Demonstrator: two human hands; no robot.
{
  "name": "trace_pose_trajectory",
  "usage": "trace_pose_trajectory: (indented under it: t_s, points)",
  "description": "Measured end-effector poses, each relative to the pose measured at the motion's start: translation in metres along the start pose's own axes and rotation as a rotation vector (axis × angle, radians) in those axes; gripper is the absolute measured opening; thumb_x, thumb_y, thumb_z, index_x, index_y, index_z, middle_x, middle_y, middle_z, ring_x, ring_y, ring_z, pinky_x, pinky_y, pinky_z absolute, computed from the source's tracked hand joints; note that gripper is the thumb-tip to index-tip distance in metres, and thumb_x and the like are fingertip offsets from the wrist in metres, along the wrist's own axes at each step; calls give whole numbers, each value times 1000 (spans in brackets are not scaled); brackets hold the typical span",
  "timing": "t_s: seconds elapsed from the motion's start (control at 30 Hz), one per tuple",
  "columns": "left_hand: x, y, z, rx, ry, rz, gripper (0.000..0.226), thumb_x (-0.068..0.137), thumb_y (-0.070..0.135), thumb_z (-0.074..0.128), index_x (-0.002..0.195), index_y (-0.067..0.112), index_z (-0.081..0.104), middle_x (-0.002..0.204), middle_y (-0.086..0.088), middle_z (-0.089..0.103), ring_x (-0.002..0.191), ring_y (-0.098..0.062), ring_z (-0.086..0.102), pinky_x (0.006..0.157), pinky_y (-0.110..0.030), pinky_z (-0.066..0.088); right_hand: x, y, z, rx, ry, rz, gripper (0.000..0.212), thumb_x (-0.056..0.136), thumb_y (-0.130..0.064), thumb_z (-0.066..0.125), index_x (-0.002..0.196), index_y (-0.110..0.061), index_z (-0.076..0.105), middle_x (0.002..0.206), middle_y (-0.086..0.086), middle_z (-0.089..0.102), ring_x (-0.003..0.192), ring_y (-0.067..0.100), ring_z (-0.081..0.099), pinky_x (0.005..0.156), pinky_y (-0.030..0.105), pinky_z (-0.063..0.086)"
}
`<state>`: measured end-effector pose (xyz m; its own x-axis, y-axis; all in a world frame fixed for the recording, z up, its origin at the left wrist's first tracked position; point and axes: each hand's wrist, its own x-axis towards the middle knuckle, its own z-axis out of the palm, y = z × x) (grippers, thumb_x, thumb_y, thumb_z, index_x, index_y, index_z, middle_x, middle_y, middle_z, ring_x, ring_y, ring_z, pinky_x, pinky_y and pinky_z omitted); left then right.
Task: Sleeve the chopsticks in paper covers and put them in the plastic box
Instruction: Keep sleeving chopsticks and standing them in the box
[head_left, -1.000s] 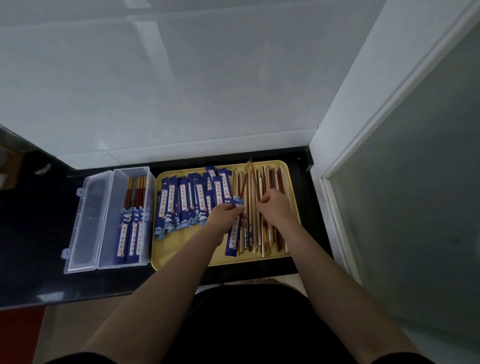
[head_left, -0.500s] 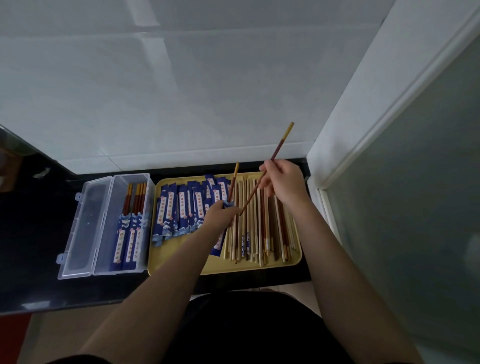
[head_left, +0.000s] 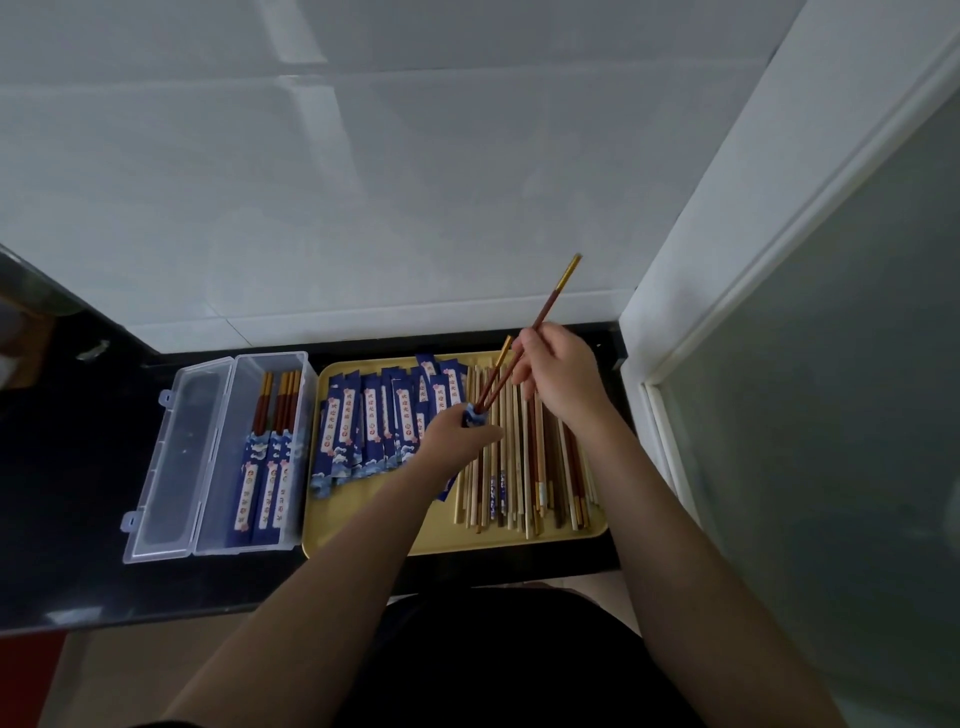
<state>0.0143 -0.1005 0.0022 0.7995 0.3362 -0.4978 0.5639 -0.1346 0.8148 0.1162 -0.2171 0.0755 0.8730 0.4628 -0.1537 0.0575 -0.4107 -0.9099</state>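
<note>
Here the right hand (head_left: 558, 374) fingers pinch a red chopstick (head_left: 551, 306), left hand (head_left: 457, 434) fingers gripping a blue paper cover (head_left: 471, 415).

Clear plastic box (head_left: 176, 457), glossy wall tiles (head_left: 363, 182), printed paper covers (head_left: 371, 421)

- The scene is viewed from a single head-worn, wide-angle camera, aimed forward and steeply down.
- A yellow tray (head_left: 519, 540) on a black counter (head_left: 78, 467) is seen from above at arm's reach, centred low.
- The white wall (head_left: 363, 182) fills the upper half.
</note>
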Motion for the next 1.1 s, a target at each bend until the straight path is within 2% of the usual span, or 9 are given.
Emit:
trace_pose_trajectory:
  t_s: [0.17, 0.23, 0.3, 0.4, 0.53, 0.73, 0.83, 1.0, 1.1]
  points:
    - [-1, 5, -1, -114, -5, 26, 17, 89, 24, 67, 97, 15, 57, 84, -6, 56, 73, -16, 51, 73, -33, 48, -2, 3, -4, -607, -570, 202, 30, 104, -39, 48, 111, -15, 65, 96, 4, 69, 78, 14, 69, 68, 25, 50]
    - [-1, 5, -4, -129, -2, 21, 13, 90, 21, 66, 96, 15, 55, 82, -4, 54, 68, -13, 50, 68, -28, 48, -2, 1, -4, -611, -489, 206, 39, 103, -39, 51, 133, -15, 57, 109, 4, 68, 84, 13, 68, 72, 26, 49]
    - [-2, 6, -7, -125, -6, 6, 10, 91, 17, 64, 96, 15, 54, 79, -4, 53, 64, -11, 50, 62, -24, 48, -2, -3, -3, -471, -246, 131, 53, 103, -36, 51, 152, -20, 36, 126, 3, 63, 89, 10, 66, 73, 23, 48]
    - [-4, 2, -12, -99, -25, -14, 12, 92, 20, 64, 98, 14, 56, 80, -7, 55, 63, -13, 51, 61, -27, 49, 0, -12, 4, -274, -37, 13, 63, 104, -24, 51, 158, -27, 18, 138, -3, 56, 74, 1, 60, 60, 13, 43]
    - [-5, -2, -21, -58, -48, -32, 17, 91, 21, 66, 103, 12, 59, 86, -10, 59, 69, -18, 54, 69, -35, 52, 0, -18, 16, -203, 19, 6, 64, 104, -14, 47, 159, -30, 17, 149, 0, 47, 79, 4, 64, 57, 12, 46]
    - [-8, -2, -44, -14, -19, -13, 13, 91, 23, 65, 89, 16, 55, 73, -3, 52, 61, -15, 49, 59, -28, 47, -6, -24, 44, -241, -25, 27, 46, 105, -16, 45, 151, -23, 40, 134, 0, 59, 96, 9, 64, 80, 26, 54]
    - [-12, -1, -60, -60, -27, -11, 18, 95, 29, 59, 89, 15, 49, 68, -4, 48, 58, -17, 46, 63, -35, 45, -4, -26, 63, -228, -48, 34, 52, 105, -16, 42, 154, -30, 32, 126, -3, 61, 86, 7, 65, 68, 25, 53]
    - [-20, -3, -98, -144, -9, 15, 15, 104, 25, 42, 101, 15, 52, 65, 0, 46, 51, -12, 43, 49, -28, 39, 3, -32, 92, -235, -117, 77, 58, 105, -16, 43, 157, -34, 24, 106, 0, 62, 69, 11, 59, 55, 23, 47]
    - [-21, -4, -119, -124, 63, 38, 12, 103, 23, 48, 100, 16, 57, 68, -1, 50, 55, -18, 51, 53, -38, 49, 7, -26, 115, -210, -114, 149, 60, 104, -21, 45, 157, -29, 19, 93, 6, 62, 69, 15, 57, 58, 28, 45]
